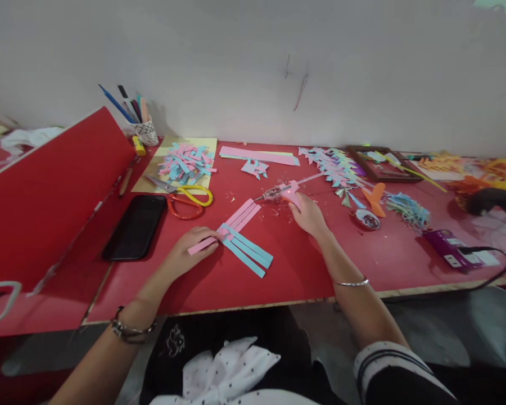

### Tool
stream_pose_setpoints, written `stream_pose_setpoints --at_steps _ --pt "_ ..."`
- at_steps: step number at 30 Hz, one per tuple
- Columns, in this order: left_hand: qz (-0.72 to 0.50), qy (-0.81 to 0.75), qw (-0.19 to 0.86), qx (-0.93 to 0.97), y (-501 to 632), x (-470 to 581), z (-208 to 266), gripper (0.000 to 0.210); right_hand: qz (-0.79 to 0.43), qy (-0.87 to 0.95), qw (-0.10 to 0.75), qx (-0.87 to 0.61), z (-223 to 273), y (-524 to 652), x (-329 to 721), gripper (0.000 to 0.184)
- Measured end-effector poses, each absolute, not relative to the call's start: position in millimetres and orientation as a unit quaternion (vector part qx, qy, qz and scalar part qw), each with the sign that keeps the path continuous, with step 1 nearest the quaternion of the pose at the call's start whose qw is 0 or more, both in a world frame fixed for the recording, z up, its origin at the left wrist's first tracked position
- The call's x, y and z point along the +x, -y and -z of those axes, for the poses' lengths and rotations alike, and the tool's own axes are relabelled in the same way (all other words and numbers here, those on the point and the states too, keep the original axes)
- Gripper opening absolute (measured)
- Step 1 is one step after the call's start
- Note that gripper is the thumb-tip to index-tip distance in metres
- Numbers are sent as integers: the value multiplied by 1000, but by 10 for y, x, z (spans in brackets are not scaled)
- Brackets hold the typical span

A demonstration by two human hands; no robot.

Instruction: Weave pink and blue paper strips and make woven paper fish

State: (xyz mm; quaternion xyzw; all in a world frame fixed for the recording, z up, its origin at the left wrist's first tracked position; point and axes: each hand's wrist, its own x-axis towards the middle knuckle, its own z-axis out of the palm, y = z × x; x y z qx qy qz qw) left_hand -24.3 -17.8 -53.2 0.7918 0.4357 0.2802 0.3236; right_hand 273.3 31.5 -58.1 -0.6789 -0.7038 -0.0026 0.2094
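Note:
My left hand (196, 246) pinches woven pink and blue paper strips (247, 250) where they cross, fingertips at the joint. Pink strips run up to the right and one lies under my fingers; blue strips fan down to the right. My right hand (310, 216) is closed round the handle of a pink glue gun (292, 191). Its nozzle points left, just above the upper ends of the pink strips. A glue stick trails out behind it, and stringy residue lies around the nozzle.
Scissors (185, 197) and a black phone (135, 228) lie left. Behind are a pile of cut paper bits (188, 163), flat paper strips (259, 156) and a folded-paper chain (335, 166). To the right are a wooden frame (383, 163) and a purple power strip (449, 247) with a cable.

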Motion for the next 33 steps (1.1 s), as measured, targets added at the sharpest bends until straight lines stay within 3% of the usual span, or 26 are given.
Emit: stream_pose_setpoints --at_steps 7,14,19,24,27,33 --pt "-271 -420 317 806 180 -276 548 21 49 648 251 -717 608 -342 2901 32" --pt "-307 -405 331 795 152 -222 532 21 56 598 200 -774 569 -307 3068 25" --pt "-316 -407 325 793 81 -118 502 22 82 609 278 -739 373 -236 2858 25" --pt "-328 -412 293 798 -15 -63 532 23 -206 781 321 -494 224 -64 2210 34" --pt "-312 -425 280 802 -65 -19 568 22 -282 813 305 -409 188 -48 1851 44" --pt "-278 -495 188 802 -47 24 658 49 -310 779 325 -438 227 -285 1733 9"
